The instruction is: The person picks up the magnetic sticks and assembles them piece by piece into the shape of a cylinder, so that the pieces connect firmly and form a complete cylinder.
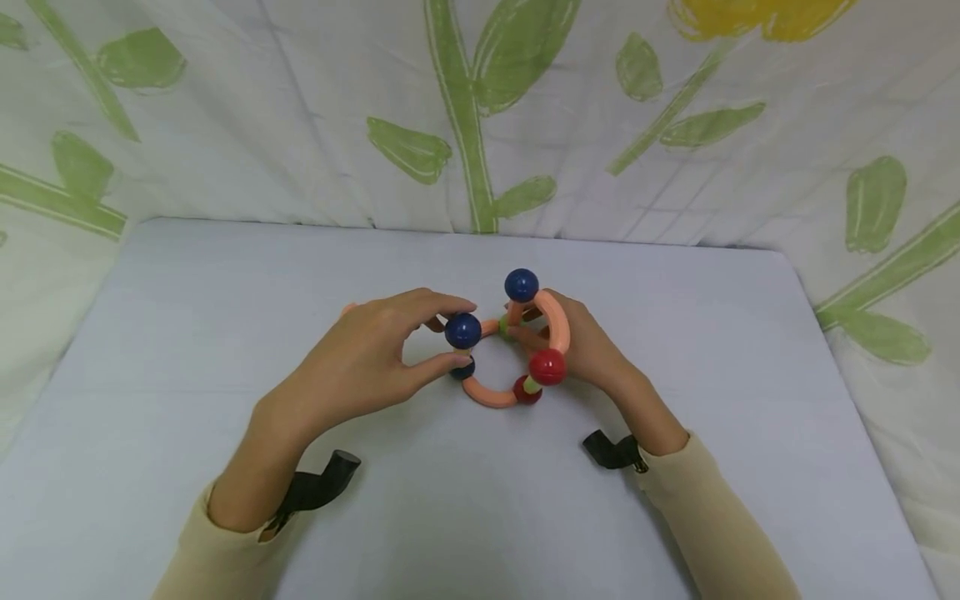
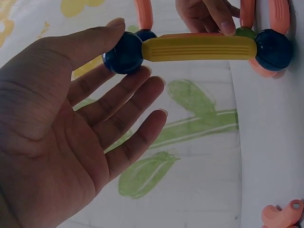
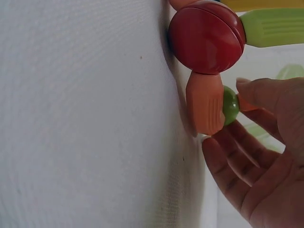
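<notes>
A toy frame of balls and magnetic-looking rods stands on the table between both hands. Its base is a ring of curved orange rods (image 1: pixel 491 397) with a lower blue ball (image 2: pixel 274 50), a red ball (image 1: pixel 527 390) and a green ball (image 3: pixel 231 105). My left hand (image 1: pixel 360 350) pinches the upper blue ball (image 1: pixel 462 331), which tops an upright yellow rod (image 2: pixel 199 49). With thumb and fingers, my right hand (image 1: pixel 588 342) pinches an orange rod (image 3: pixel 247 104) by the green ball. An upper red ball (image 1: pixel 547 367) tops a light green rod (image 3: pixel 275 27); a curved orange rod (image 1: pixel 555 321) joins it to another blue ball (image 1: pixel 521 285).
The white-covered table (image 1: pixel 480 500) ends at a hanging cloth (image 1: pixel 300 108) painted with green leaves. Loose orange pieces (image 2: pixel 282 216) lie beyond my left hand, mostly hidden in the head view. Black wrist mounts (image 1: pixel 318 486) stick out near both sleeves.
</notes>
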Available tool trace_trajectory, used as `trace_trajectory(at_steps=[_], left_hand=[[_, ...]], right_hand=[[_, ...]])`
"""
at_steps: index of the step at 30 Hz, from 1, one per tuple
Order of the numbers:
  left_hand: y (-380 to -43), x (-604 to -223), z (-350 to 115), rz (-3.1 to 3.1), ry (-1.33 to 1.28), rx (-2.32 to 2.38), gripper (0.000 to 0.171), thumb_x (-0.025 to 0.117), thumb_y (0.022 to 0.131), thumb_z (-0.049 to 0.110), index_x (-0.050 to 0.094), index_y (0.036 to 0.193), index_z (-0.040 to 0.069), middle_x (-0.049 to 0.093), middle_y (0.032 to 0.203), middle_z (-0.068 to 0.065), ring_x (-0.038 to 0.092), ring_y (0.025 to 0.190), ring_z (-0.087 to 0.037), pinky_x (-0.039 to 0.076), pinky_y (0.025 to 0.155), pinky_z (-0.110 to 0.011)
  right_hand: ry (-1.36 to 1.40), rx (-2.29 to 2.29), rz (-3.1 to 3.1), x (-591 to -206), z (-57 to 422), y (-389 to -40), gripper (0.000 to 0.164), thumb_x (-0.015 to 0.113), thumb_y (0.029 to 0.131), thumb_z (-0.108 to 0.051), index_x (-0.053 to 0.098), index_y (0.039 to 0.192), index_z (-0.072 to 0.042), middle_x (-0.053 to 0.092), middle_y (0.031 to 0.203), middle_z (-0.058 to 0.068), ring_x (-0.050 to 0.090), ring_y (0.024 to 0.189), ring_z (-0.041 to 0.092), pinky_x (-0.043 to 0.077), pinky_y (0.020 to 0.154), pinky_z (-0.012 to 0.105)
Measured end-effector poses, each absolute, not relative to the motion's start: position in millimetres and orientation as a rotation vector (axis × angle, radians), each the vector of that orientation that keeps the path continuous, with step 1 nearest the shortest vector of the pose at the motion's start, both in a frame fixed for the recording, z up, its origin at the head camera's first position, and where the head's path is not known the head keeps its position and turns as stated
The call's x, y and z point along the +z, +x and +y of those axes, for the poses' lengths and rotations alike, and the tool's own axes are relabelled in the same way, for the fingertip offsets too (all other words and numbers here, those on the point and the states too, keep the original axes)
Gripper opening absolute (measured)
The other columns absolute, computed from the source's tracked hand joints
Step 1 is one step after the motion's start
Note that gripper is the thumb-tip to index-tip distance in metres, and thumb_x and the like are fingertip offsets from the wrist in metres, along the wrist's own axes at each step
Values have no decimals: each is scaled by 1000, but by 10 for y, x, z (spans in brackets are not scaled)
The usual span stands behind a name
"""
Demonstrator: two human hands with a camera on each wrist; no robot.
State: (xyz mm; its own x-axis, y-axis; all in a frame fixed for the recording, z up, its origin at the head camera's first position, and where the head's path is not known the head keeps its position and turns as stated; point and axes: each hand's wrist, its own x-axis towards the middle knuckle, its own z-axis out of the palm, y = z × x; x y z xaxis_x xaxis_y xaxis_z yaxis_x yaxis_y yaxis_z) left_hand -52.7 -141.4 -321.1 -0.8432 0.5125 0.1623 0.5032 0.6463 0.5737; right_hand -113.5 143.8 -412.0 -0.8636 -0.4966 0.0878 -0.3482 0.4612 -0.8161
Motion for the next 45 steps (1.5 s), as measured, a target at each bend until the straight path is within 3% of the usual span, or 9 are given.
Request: trace_trajectory(at_steps=[3, 11, 24, 31, 36, 45], left_hand=[[-527, -3206, -1416, 2835, 845, 967, 57, 82, 93, 43, 63, 144, 28, 72, 136, 13, 72, 113, -10, 58, 89, -47], [-533, -3218, -1422, 2793, 845, 995, 57, 82, 93, 39, 63, 145, 25, 72, 135, 11, 72, 113, -13, 60, 92, -39], [-556, -3234, -1421, 2778, 846, 988, 59, 81, 94, 41, 61, 148, 26, 70, 138, 11, 72, 114, -11, 59, 93, -40], [-564, -3240, -1407, 2797, 813, 954, 70, 80, 95, 44, 48, 156, 35, 73, 132, 15, 73, 113, -7, 50, 87, -44], [-560, -3253, -1404, 2795, 786, 928, 69, 80, 95, 45, 49, 155, 36, 72, 134, 16, 72, 113, -5, 44, 85, -45], [-642, -3159, -1703, 2632, 621, 952, 73, 78, 97, 37, 43, 161, 26, 66, 143, -1, 66, 129, -24, 54, 105, -54]], right_hand=[[-738, -1356, 2529, -4113, 1444, -1142, 24, 79, 96, -11, 68, 117, -11, 75, 120, 9, 71, 117, 27, 58, 104, 48], [-771, -1329, 2532, -4125, 1434, -1158, 27, 80, 95, -10, 67, 118, -10, 75, 119, 9, 71, 115, 28, 58, 102, 48], [-768, -1332, 2514, -4111, 1447, -1145, 29, 80, 94, -9, 66, 120, -9, 75, 117, 10, 72, 114, 29, 59, 102, 48], [-765, -1338, 2512, -4112, 1460, -1142, 30, 79, 95, -9, 66, 122, -8, 75, 118, 11, 72, 113, 30, 58, 102, 50], [-749, -1326, 2506, -4129, 1469, -1147, 29, 79, 95, -11, 66, 121, -9, 74, 118, 10, 72, 114, 29, 58, 103, 49], [-731, -1300, 2524, -4122, 1484, -1134, 26, 78, 96, -10, 67, 119, -9, 73, 116, 9, 71, 112, 27, 59, 101, 47]])
